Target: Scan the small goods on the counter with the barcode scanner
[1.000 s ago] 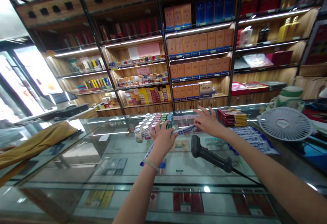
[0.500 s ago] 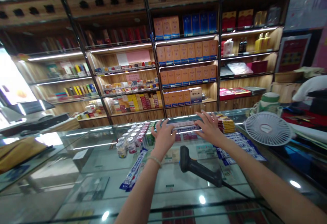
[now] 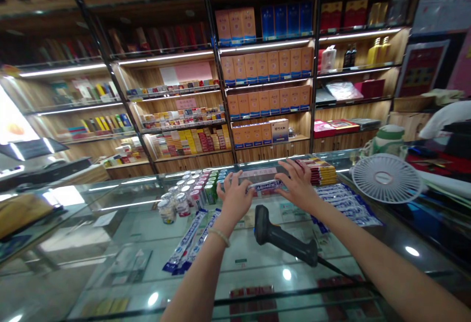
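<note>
Maybe the long blue-and-white plastic packet (image 3: 264,185), pinched by left hand (image 3: 234,198) and right hand (image 3: 299,187), could be torn by tugging.

Slim packet (image 3: 264,185) between fingers (image 3: 243,188) over glass counter (image 3: 147,231)

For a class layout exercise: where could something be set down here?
Free: the glass countertop left of the loose blue packets; also between left forearm and barcode scanner. Crowded: the right, with stacked red and yellow packs, overlapping blue packets and white fan, plus the rows of small containers.
</note>
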`<act>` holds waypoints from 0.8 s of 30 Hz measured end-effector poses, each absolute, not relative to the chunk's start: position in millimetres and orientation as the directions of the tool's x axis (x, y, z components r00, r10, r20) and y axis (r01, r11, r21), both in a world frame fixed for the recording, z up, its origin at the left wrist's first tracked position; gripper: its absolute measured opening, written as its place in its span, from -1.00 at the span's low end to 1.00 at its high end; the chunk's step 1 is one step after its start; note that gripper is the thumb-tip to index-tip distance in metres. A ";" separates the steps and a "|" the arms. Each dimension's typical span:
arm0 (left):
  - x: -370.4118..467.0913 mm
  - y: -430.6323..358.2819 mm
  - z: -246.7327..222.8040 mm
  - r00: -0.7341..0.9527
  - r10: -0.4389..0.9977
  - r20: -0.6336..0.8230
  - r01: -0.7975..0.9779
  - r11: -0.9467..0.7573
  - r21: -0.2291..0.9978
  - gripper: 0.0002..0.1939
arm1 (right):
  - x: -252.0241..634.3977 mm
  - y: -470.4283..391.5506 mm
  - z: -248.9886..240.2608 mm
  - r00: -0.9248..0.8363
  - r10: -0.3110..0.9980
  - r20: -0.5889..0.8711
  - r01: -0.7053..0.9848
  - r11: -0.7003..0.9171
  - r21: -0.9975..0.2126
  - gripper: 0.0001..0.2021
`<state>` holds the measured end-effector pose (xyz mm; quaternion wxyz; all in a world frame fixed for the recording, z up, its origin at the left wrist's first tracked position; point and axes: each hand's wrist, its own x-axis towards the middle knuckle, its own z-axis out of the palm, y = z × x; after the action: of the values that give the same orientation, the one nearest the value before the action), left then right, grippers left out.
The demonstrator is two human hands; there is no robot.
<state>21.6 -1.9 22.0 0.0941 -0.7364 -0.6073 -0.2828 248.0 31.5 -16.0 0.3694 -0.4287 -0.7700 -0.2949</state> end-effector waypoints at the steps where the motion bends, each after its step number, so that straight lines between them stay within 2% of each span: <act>1: 23.1 -2.8 21.6 0.108 0.841 0.530 0.948 -0.247 0.200 -0.82 | 246.0 30.7 -16.7 -0.369 0.434 0.822 0.873 0.466 0.145 -0.73; 9: 29.6 -3.3 14.8 0.157 0.814 0.560 0.952 -0.276 0.135 -0.84 | 234.8 25.5 -19.0 -0.362 0.365 0.858 0.851 0.506 0.143 -0.77; 16: 25.8 -3.2 12.1 0.171 0.723 0.670 0.937 -0.330 0.116 -0.77 | 235.7 24.2 -15.9 -0.307 0.395 0.866 0.864 0.498 0.079 -0.78; 20: 23.5 -8.4 15.6 0.268 0.602 0.752 0.927 -0.373 -0.032 -0.62 | 234.9 22.2 -13.0 -0.291 0.418 0.861 0.867 0.496 0.052 -0.78; 24: 22.7 -8.6 14.6 0.333 0.509 0.794 0.916 -0.375 -0.144 -0.67 | 233.6 19.6 -11.4 -0.302 0.421 0.856 0.861 0.506 0.054 -0.78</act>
<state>22.7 -8.6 14.6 0.3030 -0.7581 -0.4700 -0.3356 233.6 19.6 -11.4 0.4154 -0.4203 -0.7620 -0.2648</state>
